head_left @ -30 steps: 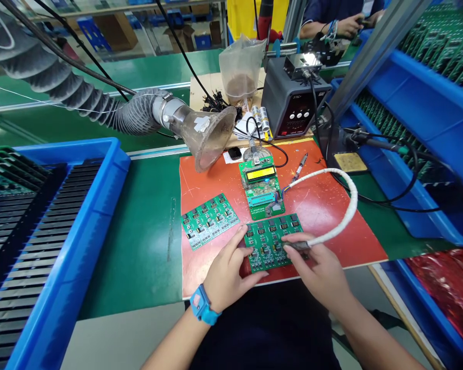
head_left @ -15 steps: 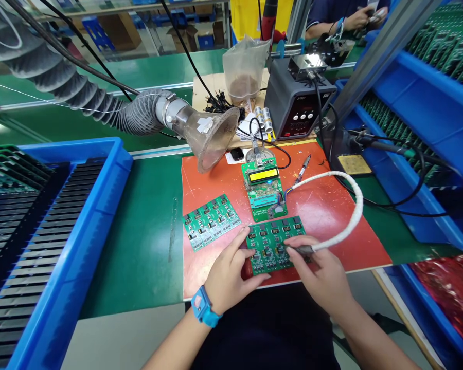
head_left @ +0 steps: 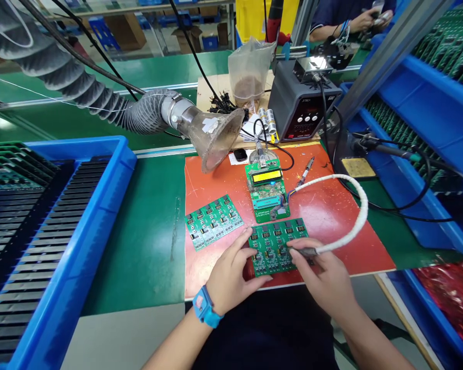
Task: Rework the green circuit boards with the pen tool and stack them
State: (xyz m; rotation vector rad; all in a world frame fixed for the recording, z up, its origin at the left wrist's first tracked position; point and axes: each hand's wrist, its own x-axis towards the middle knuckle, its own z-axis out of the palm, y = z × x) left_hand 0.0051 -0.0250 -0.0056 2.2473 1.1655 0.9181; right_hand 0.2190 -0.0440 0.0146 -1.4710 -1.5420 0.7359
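A green circuit board panel [head_left: 274, 241] with small red displays lies near the front of a red mat [head_left: 332, 210]. My left hand [head_left: 231, 272] grips the panel's left edge between thumb and fingers. My right hand [head_left: 324, 280] pinches a dark probe [head_left: 306, 252] at the end of a white-wrapped cable [head_left: 355, 226] and presses its tip onto the panel's right half. That cable runs back to a green programmer board [head_left: 268, 187] with a lit yellow display. A second green panel [head_left: 213, 220] rests on the mat to the left.
A fume-extractor hose with a clear funnel [head_left: 216, 136] hangs over the mat's far left corner. A grey soldering station [head_left: 303, 105] and a plastic bag [head_left: 250, 69] stand behind. Blue bins with slotted racks [head_left: 61, 226] sit left; blue trays of boards [head_left: 428, 87] sit right. Another person's hands [head_left: 364, 20] work far back.
The view has drifted slightly, so everything sits a little further right. Both hands keep their hold on the panel and the probe, with the probe tip still on the panel's right half.
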